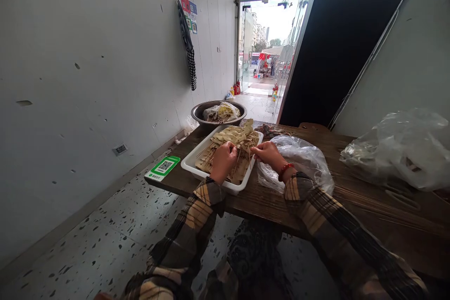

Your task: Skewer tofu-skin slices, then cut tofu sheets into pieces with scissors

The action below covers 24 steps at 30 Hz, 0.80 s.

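A white plastic tray (190, 164) on the wooden table holds several skewers of flat beige sheets (225, 137), laid in layers with their thin sticks showing. My left hand (224, 161) is over the tray, its fingers pinched together; what lies between them is hidden. At the tray's right edge, my right hand (270, 153) is closed in a pinch around the thin stick of a skewer (250, 153). The two hands are a short way apart. Beside the tray, under my right wrist, lies a clear plastic bag (309, 157).
A metal basin (197, 115) with bagged skewers stands behind the tray. At the left table corner is a green QR-code card (163, 167). A large clear bag (401, 150) sits on the right of the wooden table (267, 206). A glass doorway opens beyond.
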Available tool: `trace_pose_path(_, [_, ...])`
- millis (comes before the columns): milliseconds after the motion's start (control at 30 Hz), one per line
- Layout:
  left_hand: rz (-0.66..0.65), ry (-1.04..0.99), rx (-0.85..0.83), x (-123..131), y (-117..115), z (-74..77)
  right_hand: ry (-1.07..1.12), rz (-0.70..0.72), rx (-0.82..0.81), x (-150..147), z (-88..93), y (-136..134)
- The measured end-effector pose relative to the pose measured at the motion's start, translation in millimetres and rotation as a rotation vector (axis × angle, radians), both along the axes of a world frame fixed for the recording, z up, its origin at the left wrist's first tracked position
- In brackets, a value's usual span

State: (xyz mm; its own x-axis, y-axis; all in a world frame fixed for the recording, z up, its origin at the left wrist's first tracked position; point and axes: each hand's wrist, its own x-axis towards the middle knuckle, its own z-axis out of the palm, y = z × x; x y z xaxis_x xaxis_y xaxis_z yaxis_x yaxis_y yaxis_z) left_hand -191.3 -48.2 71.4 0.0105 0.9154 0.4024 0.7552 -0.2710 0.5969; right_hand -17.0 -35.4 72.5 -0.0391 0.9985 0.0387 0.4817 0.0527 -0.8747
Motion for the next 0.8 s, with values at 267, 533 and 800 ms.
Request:
trace_pose_path(267, [-0.006, -0.042, -0.005, 0, -1, 0.9, -0.195, 0.062, -0.019, -11, 2.5, 10])
trace_pose_path(533, [-0.021, -0.054, 0.023, -1, 1, -0.5, -0.383, 0.026, -0.050, -23, 9.9, 22])
trace_pose_path(800, [-0.028, -0.034, 0.023, -1, 1, -1.8, -0.499, -0.084, -0.032, -33, 13.7, 24])
